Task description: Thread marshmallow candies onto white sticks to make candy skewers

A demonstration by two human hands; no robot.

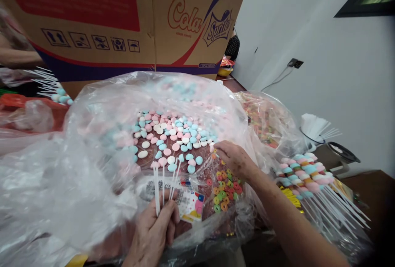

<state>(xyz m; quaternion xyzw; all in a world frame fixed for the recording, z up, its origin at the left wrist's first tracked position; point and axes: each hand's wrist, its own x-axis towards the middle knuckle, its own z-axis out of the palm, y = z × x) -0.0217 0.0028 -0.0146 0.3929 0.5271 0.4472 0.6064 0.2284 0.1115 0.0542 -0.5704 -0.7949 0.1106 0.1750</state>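
My left hand [156, 226] is closed around several thin white sticks [157, 189] that point upward. Pastel candies lie right behind the stick tips; whether any is threaded on them I cannot tell. My right hand [233, 158] reaches in from the right, fingers curled together, its fingertips on a pale pinkish marshmallow candy [212, 147] at the edge of the pile. Pink, blue and white marshmallow candies [175, 147] are spread inside a large clear plastic bag [92, 102]. Below my right hand lie small ring-shaped gummies [226, 191] in green, orange and red.
A big cardboard carton [148, 24] stands behind the bag. At right are finished candy skewers [305, 176], a bundle of white sticks [317, 127] and another candy-filled bag [265, 119]. A printed card [189, 203] lies near my left hand. Another person's arm [20, 58] shows at far left.
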